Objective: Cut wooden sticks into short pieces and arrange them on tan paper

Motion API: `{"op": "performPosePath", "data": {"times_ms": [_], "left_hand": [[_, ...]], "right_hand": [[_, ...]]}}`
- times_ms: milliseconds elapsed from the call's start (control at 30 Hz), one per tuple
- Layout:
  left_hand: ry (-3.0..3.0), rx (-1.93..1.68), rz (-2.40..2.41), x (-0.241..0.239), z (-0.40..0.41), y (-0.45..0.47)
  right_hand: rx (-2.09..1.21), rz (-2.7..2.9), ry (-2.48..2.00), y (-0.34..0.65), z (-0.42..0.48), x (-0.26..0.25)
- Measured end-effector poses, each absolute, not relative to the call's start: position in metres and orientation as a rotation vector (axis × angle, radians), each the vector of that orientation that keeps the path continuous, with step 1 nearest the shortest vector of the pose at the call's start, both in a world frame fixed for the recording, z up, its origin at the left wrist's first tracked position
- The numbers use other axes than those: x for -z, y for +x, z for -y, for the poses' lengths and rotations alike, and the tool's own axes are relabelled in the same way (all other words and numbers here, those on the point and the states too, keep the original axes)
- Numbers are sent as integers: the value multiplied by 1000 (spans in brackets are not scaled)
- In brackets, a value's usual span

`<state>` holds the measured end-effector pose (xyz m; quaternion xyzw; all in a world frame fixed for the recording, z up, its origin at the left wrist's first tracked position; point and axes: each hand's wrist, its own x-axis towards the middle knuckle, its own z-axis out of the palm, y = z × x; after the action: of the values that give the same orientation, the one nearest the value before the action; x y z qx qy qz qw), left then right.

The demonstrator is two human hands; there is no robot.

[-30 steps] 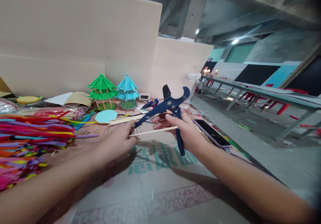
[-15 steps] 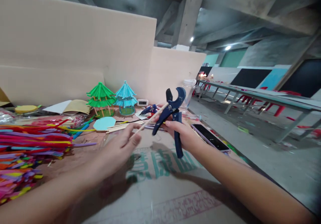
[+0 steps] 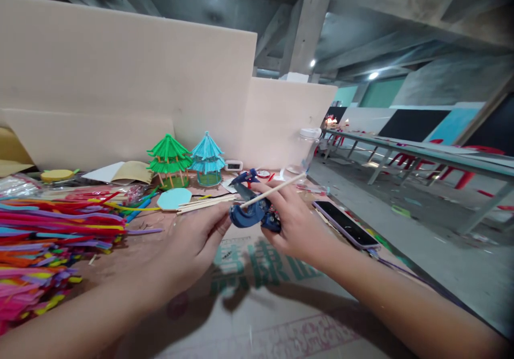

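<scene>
My right hand (image 3: 299,227) is closed around a blue hand cutter (image 3: 251,215), which is tipped down so its curved jaw faces my left hand. A thin wooden stick (image 3: 281,184) lies across the jaw and slants up to the right, over my right fingers. My left hand (image 3: 196,241) pinches the stick's near end right beside the jaw. Both hands hover just above a cardboard sheet with green print (image 3: 261,265).
A heap of coloured pipe cleaners (image 3: 48,236) fills the left. Green (image 3: 168,158) and blue (image 3: 206,158) pavilion models stand at the back, with loose sticks (image 3: 204,202), a pale blue disc (image 3: 174,198) and a glue gun (image 3: 243,178). A phone (image 3: 345,224) lies near the right edge.
The cutter has dropped from upright to low over the table, with its jaw turned down. The stick now sits in the jaw, and both hands have come closer together.
</scene>
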<state>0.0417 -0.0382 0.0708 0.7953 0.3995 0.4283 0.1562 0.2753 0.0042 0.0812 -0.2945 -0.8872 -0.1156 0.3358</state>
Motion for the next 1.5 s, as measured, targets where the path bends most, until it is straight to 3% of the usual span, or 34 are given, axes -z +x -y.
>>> {"op": "performPosePath", "data": {"times_ms": [167, 1500], "left_hand": [[2268, -1139, -1129, -74, 45, 46], [2425, -1254, -1126, -82, 52, 45]], "right_hand": [[445, 2334, -668, 276, 3, -85], [404, 2355, -602, 277, 4, -86]]}}
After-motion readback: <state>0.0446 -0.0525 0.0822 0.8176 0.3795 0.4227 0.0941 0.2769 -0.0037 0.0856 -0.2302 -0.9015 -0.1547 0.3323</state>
